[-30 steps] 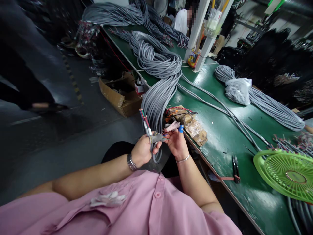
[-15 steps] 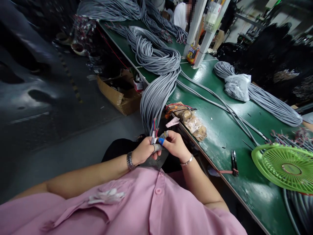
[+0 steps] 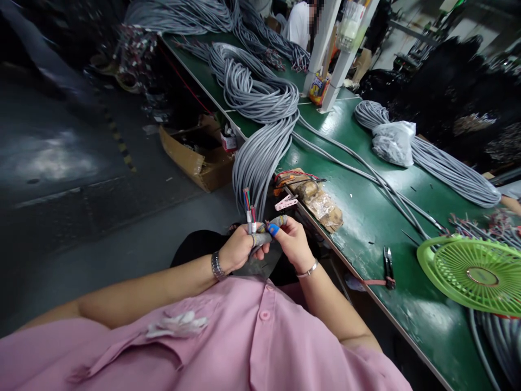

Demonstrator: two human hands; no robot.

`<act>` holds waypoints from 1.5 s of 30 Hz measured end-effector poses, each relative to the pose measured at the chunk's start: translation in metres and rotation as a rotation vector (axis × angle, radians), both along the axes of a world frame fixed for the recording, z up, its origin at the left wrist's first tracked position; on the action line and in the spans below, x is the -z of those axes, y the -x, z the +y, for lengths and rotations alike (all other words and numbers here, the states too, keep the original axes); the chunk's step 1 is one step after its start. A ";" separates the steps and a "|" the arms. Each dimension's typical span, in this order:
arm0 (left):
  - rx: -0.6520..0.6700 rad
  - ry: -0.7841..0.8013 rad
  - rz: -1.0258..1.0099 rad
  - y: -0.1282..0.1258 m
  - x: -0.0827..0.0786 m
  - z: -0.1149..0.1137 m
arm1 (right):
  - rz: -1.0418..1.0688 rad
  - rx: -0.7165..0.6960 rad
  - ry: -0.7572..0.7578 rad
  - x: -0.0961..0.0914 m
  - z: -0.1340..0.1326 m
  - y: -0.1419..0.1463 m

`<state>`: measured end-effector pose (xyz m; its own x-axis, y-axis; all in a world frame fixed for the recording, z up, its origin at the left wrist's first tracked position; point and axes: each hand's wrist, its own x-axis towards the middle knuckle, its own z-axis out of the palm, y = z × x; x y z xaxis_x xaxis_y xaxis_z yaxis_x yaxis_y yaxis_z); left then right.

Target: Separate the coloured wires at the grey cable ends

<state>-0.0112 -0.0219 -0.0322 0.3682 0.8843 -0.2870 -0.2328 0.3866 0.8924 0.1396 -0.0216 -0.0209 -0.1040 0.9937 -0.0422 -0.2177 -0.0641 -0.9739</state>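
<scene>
In front of my pink shirt, my left hand (image 3: 240, 248) is closed around grey cable ends (image 3: 249, 217). Their stripped tips point up, showing red, blue and green wires and white sleeves. My right hand (image 3: 297, 245) meets it, thumb and index finger pinched together beside the left fingertips. A blue cover (image 3: 273, 229) sits on the right thumb, and grey wraps with yellow bands cover the index fingers. What lies in the right pinch is too small to make out. A thick bundle of grey cables (image 3: 260, 155) hangs over the table edge down behind my hands.
The green table (image 3: 345, 163) runs along my right. On it are a taped cardboard piece (image 3: 321, 203), a pink clip (image 3: 286, 202) at the edge, snips (image 3: 388, 267), a green fan (image 3: 480, 274) and a plastic bag (image 3: 394, 142). A cardboard box (image 3: 199, 163) stands on the floor.
The cable ends in my left hand have tilted and shifted slightly left, and the wires stand further apart. My right thumb has moved a little to the right.
</scene>
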 end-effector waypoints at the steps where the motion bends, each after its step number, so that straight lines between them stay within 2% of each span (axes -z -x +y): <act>1: -0.003 -0.003 0.003 0.000 0.001 0.000 | -0.019 -0.019 -0.002 -0.001 0.002 0.001; 9: -0.157 0.052 -0.094 0.001 0.001 0.003 | -0.064 0.089 0.038 0.000 0.007 0.006; 16: -0.234 0.061 -0.118 0.002 -0.001 0.005 | -0.040 0.115 0.031 0.008 0.005 0.010; 21: -0.257 0.042 -0.118 0.004 -0.010 0.009 | 0.038 0.081 0.021 0.015 0.006 0.002; 24: -0.279 0.050 -0.104 0.005 -0.018 0.011 | 0.155 0.138 0.082 0.021 0.015 -0.007; 26: -0.254 0.066 -0.100 0.006 -0.022 0.013 | 0.262 0.162 0.158 0.022 0.024 -0.013; 28: -0.195 0.078 -0.104 0.006 -0.025 0.015 | 0.331 0.126 0.199 0.020 0.035 -0.015; 32: -0.100 0.104 -0.152 0.005 -0.026 0.023 | 0.365 0.060 0.148 0.013 0.048 -0.011; 36: -0.060 0.128 -0.195 0.002 -0.026 0.033 | 0.426 0.076 0.149 0.011 0.050 -0.003; 42: -0.049 0.155 -0.124 -0.006 -0.023 0.038 | 0.496 0.189 0.126 0.010 0.050 0.005; 45: -0.037 0.153 -0.107 -0.008 -0.020 0.038 | 0.502 0.193 0.123 0.008 0.050 0.006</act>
<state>-0.0032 0.0161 -0.0124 0.3720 0.8468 -0.3802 -0.3399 0.5054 0.7931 0.1336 0.0288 -0.0291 0.0426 0.9875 -0.1518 -0.6723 -0.0841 -0.7355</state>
